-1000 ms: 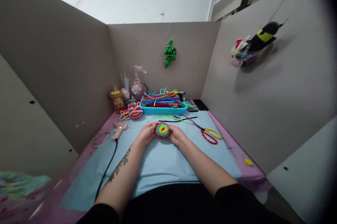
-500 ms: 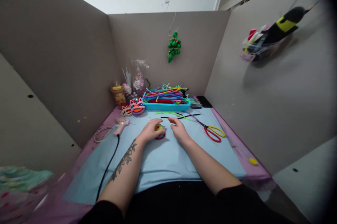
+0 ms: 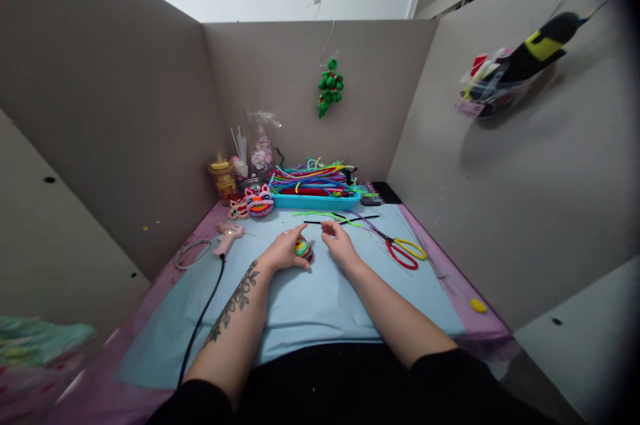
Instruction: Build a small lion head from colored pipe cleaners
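A round coil of coloured pipe cleaners point(image 3: 303, 249), ringed red, green and yellow, lies on the light blue mat point(image 3: 310, 305). My left hand point(image 3: 284, 252) covers most of it, fingers curled over its top and left side. My right hand point(image 3: 339, 244) hovers just to its right, fingers loosely apart and holding nothing, thumb and forefinger pointing toward the coil. Loose green and black pipe cleaners point(image 3: 335, 218) lie on the mat just beyond my right hand.
A blue tray of pipe cleaners point(image 3: 314, 186) stands at the back. Red and yellow scissors point(image 3: 404, 252) lie right. A pink glue gun point(image 3: 227, 237) with black cord lies left, beside two finished faces point(image 3: 253, 205). Grey partition walls enclose the desk; a green ornament point(image 3: 329, 86) hangs behind.
A second ago both hands cupped the coil upright. My right hand has let go and drawn slightly right. My left hand now presses the coil down onto the mat.
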`<state>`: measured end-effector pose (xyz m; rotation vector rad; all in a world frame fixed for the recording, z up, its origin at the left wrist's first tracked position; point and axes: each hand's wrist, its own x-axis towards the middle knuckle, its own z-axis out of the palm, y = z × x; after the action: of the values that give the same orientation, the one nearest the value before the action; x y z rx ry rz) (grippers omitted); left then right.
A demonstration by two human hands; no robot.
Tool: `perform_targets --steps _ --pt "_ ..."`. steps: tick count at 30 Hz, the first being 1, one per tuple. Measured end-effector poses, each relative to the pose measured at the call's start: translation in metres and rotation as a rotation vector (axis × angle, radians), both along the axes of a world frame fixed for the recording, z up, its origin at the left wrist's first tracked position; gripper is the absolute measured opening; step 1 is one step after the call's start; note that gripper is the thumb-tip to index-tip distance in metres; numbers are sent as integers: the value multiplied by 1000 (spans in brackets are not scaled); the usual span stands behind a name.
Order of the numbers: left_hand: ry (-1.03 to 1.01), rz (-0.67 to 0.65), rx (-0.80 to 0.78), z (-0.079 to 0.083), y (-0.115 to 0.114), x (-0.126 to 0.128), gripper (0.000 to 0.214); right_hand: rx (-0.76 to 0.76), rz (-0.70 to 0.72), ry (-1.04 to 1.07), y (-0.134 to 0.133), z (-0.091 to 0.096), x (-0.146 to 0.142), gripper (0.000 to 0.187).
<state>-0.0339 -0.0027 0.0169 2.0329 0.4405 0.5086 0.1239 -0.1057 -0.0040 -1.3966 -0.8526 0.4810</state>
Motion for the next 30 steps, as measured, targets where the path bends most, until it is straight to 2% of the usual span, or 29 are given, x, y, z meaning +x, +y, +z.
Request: perform_targets --steps 6,8,11,15,17,20,23,26,28,30 --pt "-18 -24 98 5 1 -6 119 -47 -52 169 -8 3 8 26" --pt "-43 -14 101 5 3 -9 118 -104 -5 104 -12 10 12 26" --pt "-20 -32 91 4 6 -10 111 -195 116 -103 -4 23 26 23" --pt "-15 -32 96 -1 6 -7 101 -356 69 -457 34 34 48 18" --pt "-22 -14 117 -2 6 -6 99 -490 73 -729 58 35 54 24" --pt "13 -6 192 -3 5 -8 105 -548 98 -845 88 31 52 28" --pt "14 15 237 -4 7 -8 107 -626 118 -924 106 23 44 25" --pt "-99 179 232 -5 16 -6 75 -696 115 -992 113 19 40 20" --pt "-179 399 199 -6 25 -4 49 -721 106 -1037 112 20 38 20" --pt "-177 571 147 -6 33 -3 35 -723 104 -1084 106 26 36 21"
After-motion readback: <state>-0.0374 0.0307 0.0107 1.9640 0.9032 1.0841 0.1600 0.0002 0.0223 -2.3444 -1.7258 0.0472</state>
